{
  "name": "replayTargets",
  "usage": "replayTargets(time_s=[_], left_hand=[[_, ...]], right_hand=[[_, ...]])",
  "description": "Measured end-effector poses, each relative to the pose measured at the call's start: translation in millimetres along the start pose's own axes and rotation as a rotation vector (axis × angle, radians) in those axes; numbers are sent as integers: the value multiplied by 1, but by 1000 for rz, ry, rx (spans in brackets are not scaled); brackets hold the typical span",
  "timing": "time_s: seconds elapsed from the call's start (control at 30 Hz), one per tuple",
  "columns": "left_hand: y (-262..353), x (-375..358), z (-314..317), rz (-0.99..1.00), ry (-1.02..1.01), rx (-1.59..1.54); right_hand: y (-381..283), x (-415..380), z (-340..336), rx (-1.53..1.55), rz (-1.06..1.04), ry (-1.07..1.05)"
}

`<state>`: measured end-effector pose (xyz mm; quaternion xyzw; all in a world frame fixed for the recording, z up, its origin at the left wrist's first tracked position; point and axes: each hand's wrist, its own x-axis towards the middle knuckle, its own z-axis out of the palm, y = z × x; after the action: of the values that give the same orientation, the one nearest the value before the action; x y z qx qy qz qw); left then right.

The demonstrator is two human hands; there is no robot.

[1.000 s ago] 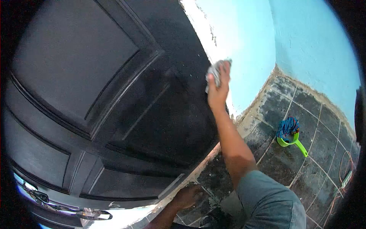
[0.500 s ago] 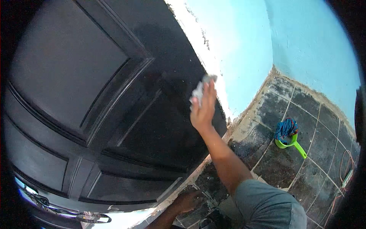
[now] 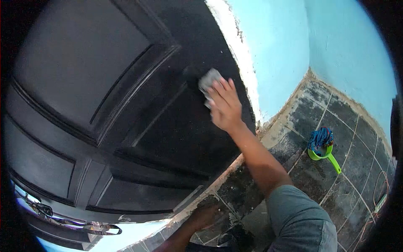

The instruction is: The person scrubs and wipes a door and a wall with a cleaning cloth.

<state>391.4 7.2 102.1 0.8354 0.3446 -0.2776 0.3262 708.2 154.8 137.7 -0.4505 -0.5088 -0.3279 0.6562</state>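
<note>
My right hand (image 3: 226, 104) is pressed over a crumpled grey cloth (image 3: 209, 80) against the black panelled door (image 3: 176, 138). The cloth sticks out past my fingertips, on the flat band near the door's edge. Low in the view, my left hand (image 3: 206, 217) is in shadow above the floor tiles, below the door's bottom edge. Its fingers are too dark to make out.
A green long-handled dipper (image 3: 323, 156) with a blue patterned cloth (image 3: 321, 138) in it stands on the dark tiled floor (image 3: 310, 180). A light blue wall (image 3: 277, 54) borders the door. A cable (image 3: 384, 185) lies at the far right.
My right hand has moved the cloth left across the door, away from its white-bordered edge. The view has shifted slightly. My left hand stays low.
</note>
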Motion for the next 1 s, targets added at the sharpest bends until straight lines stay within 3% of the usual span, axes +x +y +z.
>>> replayTargets(time_s=[0.1, 0.2, 0.27, 0.37, 0.5, 0.7, 0.8, 0.93, 1.0], left_hand=[[-10, 2, 10, 97, 43, -32], [-2, -9, 11, 233, 101, -31], [-4, -13, 15, 203, 83, -70], [-24, -11, 23, 205, 73, -6], [-12, -8, 0, 112, -67, 62], [-16, -3, 13, 189, -12, 108], [-40, 6, 34, 121, -42, 20], [-31, -6, 29, 191, 80, 32], [-14, -13, 20, 173, 122, -11]], right_hand=[[22, -52, -22, 34, 29, -128], [14, 4, -20, 1, -47, -97], [6, 64, -16, -42, -130, -77], [15, 84, -19, -5, -223, -71], [58, 5, -42, -118, -163, -163], [17, 110, -30, -69, -277, -85], [23, 78, -37, -104, -261, -147], [54, -2, -54, -74, -246, -279], [43, 36, -46, -81, -297, -218]])
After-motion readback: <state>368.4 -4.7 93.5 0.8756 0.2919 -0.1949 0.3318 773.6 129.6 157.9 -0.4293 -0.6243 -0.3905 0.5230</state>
